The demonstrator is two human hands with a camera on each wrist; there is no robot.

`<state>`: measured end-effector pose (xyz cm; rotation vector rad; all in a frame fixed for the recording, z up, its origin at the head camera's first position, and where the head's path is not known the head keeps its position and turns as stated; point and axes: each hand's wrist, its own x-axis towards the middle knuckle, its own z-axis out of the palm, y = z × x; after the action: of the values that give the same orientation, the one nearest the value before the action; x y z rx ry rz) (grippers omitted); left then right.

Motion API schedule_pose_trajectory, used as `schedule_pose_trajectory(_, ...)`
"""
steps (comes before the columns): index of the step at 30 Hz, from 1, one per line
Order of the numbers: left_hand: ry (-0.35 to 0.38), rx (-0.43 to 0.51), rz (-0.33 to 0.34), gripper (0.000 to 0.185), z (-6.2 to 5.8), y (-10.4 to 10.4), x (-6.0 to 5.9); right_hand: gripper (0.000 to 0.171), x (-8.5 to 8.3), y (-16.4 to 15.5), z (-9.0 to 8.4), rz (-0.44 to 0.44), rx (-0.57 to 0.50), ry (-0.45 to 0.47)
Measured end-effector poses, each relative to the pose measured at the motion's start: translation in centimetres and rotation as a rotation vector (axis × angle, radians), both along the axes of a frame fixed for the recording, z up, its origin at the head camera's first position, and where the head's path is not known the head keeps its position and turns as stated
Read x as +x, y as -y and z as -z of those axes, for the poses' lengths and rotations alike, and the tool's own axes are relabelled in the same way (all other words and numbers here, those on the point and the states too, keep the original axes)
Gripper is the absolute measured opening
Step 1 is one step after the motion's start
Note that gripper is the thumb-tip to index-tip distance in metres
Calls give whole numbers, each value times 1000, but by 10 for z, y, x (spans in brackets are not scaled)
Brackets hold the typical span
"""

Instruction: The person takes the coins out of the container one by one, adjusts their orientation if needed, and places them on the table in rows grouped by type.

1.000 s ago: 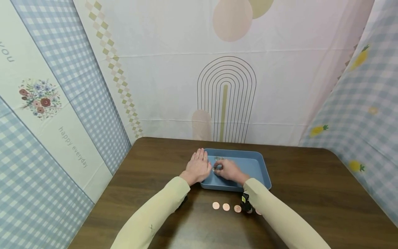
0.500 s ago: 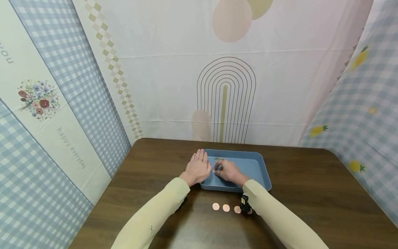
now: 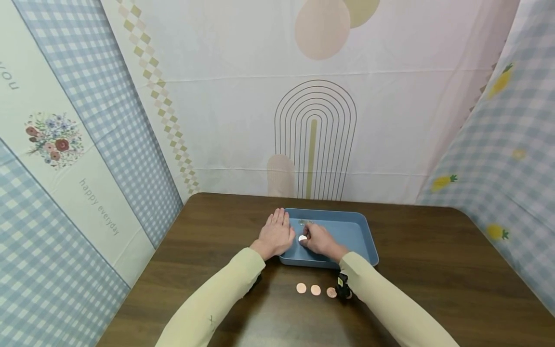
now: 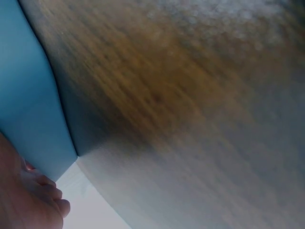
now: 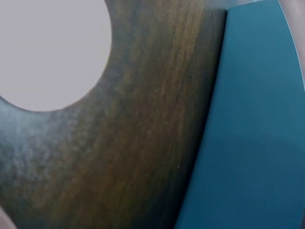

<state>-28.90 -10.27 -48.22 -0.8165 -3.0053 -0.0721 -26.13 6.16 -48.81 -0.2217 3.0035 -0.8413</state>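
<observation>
Two hands work at a blue tray (image 3: 355, 236) set on a dark wooden table (image 3: 433, 270), with patterned cloth (image 3: 243, 120) hung behind and to both sides. Largest of all is the cloth, printed with checks, flowers and an arch of thin lines; next comes the table, then the tray, which sits near the middle of the tabletop just beyond the person's sleeves. At the tray's left edge the left hand (image 3: 275, 233) lies flat, fingers straight and together, resting partly on the table and against the tray wall; it holds nothing. Inside the tray, at its left end, the right hand (image 3: 318, 239) has its fingers curled and pinches a small silvery coin (image 3: 302, 238) between the fingertips, just above the tray floor. More small coins (image 3: 305, 222) lie in the tray's far left corner, too small to count. On the table in front of the tray, three copper coins (image 3: 315, 289) lie in a short row, just beside the right wrist's black camera (image 3: 343, 286).
</observation>
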Motion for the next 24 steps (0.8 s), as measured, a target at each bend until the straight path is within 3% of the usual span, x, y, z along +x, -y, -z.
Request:
schedule_pose_trajectory(10,-2,0,11,61,-3,4,6,18,14,-1,-3,-52,-64,-77)
schedule_pose_trajectory(20,-8,1,44,61,-1,14,13,10,40,2,-2,28,-241,-8)
schedule_pose_trajectory(24,-12,1,55,62,-1,18,16,7,50,3,-3,31,-263,-21)
